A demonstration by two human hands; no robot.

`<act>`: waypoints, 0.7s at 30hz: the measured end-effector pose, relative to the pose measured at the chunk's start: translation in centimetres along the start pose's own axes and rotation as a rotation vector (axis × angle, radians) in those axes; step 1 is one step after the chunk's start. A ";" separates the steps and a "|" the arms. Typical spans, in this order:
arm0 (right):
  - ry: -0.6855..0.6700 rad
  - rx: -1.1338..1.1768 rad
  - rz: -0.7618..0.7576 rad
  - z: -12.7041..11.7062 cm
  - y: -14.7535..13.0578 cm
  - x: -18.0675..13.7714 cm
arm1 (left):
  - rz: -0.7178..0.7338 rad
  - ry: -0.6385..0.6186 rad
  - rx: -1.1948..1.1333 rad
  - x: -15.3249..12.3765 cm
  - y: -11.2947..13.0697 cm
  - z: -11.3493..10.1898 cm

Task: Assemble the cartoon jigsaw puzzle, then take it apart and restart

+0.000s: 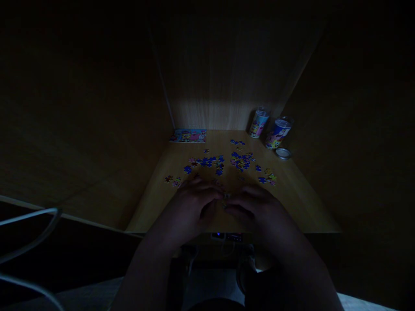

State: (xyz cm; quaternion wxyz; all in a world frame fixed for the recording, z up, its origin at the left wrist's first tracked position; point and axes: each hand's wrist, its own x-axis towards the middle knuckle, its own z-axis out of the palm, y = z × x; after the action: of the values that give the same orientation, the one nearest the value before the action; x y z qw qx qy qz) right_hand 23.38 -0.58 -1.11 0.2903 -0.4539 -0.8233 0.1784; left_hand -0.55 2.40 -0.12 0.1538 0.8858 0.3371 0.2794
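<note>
Dim light covers the scene. My left hand (197,198) and my right hand (254,203) meet near the front of the wooden table, fingers pinched together. Small jigsaw puzzle pieces (226,196) sit between the two sets of fingertips, and both hands grip them; the exact shape is too dark to make out. Just beyond my hands lie loose puzzle pieces, a mostly blue group (241,160) on the right and another blue cluster (210,162) on the left. Several colourful pieces (269,177) are spread to the right of my right hand.
A cartoon picture card (188,135) lies at the back left. Two cartoon-printed cylindrical cans (258,124) (278,133) stand at the back right, with a round lid (283,153) beside them. Wooden panels (214,95) enclose the table. White cables (29,216) hang at far left.
</note>
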 end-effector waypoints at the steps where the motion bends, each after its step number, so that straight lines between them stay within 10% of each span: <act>1: 0.024 0.002 0.024 -0.3 0.1 -0.1 | 0.001 0.006 0.000 0.0 0.0 0.0; 21: 0.014 -0.058 0.109 -0.8 1.3 -0.7 | 0.038 -0.018 0.000 0.1 0.1 -0.3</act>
State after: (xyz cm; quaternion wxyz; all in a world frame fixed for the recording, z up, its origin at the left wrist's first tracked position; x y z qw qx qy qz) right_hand 25.00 -0.50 -1.47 0.2724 -0.5076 -0.8002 0.1666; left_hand -0.57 2.38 0.19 0.1515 0.8946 0.3187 0.2744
